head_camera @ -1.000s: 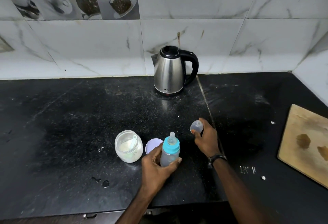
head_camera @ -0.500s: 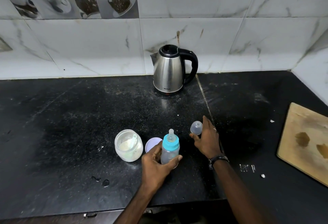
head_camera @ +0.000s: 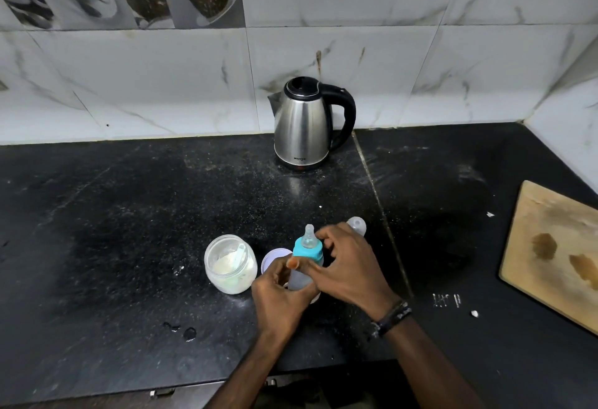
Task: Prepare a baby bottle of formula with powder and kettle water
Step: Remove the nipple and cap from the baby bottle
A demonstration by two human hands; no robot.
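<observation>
Here, both hands (head_camera: 284, 292) (head_camera: 349, 266) around the upright baby bottle (head_camera: 305, 259), teal collar (head_camera: 308, 250) on

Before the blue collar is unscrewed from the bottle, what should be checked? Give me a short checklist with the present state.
1. Left hand holds bottle body: ok.
2. Right hand at blue collar: ok.
3. Bottle upright: ok.
4. Clear cap off and set aside: ok.
5. Powder jar open, scoop inside: ok.
6. Water in kettle: cannot tell.
</observation>
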